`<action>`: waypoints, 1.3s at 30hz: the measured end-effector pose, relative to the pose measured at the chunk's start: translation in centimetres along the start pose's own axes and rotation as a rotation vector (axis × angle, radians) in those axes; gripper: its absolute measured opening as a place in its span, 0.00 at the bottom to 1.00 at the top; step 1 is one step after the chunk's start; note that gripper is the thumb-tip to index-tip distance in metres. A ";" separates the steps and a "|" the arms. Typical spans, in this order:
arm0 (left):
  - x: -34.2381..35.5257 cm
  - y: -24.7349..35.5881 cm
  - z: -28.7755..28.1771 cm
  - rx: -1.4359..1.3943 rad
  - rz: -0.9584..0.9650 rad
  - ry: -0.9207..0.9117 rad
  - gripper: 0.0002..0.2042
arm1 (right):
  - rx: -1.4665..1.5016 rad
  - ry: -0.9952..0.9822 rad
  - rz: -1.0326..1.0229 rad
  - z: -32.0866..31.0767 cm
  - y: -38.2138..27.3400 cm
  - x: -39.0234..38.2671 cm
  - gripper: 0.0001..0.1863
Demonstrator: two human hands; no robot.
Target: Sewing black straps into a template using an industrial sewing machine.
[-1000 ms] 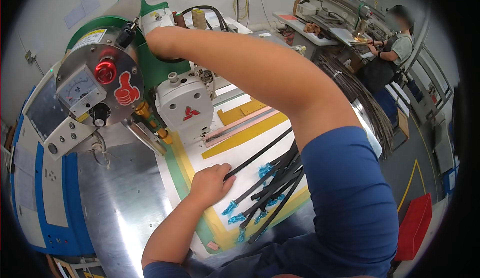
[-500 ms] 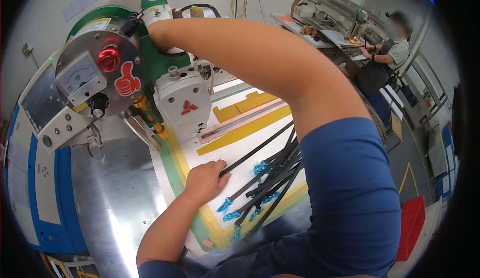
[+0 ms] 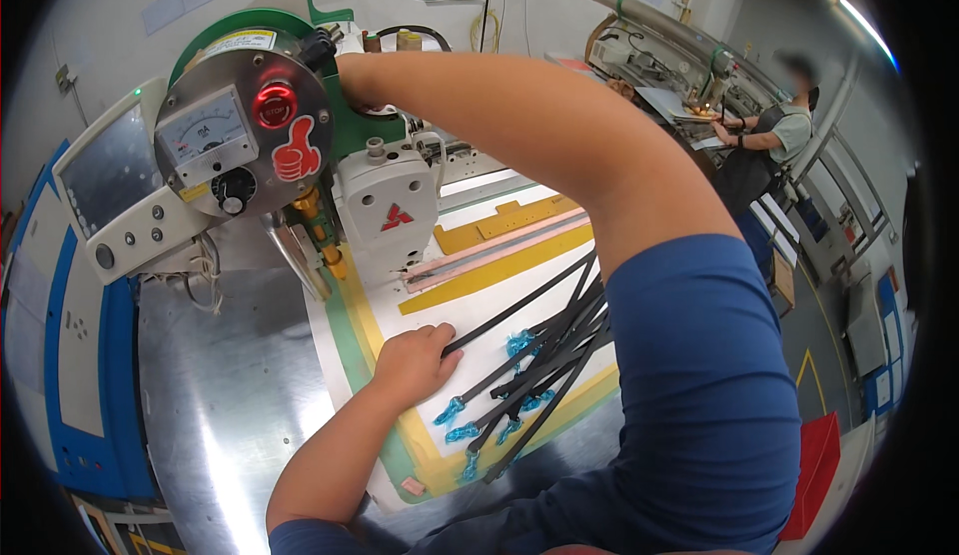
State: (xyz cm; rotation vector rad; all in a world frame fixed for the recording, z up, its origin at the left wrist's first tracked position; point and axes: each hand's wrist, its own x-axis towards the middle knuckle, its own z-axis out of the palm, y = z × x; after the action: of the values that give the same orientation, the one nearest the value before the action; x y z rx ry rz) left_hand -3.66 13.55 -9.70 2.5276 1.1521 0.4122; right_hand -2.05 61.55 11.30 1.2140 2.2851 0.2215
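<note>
Black strap (image 3: 519,301) lies to the near right of the white machine head (image 3: 385,205), with piled straps (image 3: 574,330) farther from that head. Left hand (image 3: 415,363), on the wearer's side of the head, pinches the strap's near end; its length extends rightward from the grip. Right hand (image 3: 362,77) is past the head, fingers hidden, grip impossible to tell.

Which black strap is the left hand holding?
The uppermost strap in the picture, its near end in the left hand. The other straps lie crossed in a bunch, outside that grip.
</note>
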 end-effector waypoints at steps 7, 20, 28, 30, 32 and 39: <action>-0.2 -0.6 0.3 -0.006 -0.039 -0.015 0.15 | 0.048 0.048 0.095 1.8 -3.4 -8.5 0.10; 1.0 0.4 0.0 0.029 0.056 -0.018 0.15 | -0.313 0.290 -0.166 2.1 -0.1 -15.8 0.13; 0.0 -1.0 1.0 -0.016 0.130 0.103 0.11 | 0.909 0.608 0.129 1.6 -3.5 -31.3 0.11; -0.2 -1.3 0.8 -0.020 0.120 0.112 0.10 | 0.719 0.742 0.311 2.7 -1.7 -36.5 0.14; 0.0 -1.4 0.9 -0.008 0.148 0.173 0.10 | 0.768 1.077 0.458 8.4 -1.5 -40.0 0.17; 0.1 -1.2 1.3 0.049 0.048 0.286 0.09 | 0.686 0.631 -0.217 27.1 -17.0 -42.3 0.21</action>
State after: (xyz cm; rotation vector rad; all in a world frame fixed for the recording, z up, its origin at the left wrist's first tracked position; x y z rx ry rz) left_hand -3.89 14.15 -11.31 2.6035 1.2132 0.7879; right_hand 19.15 14.76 -1.84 1.3136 3.1821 -0.3441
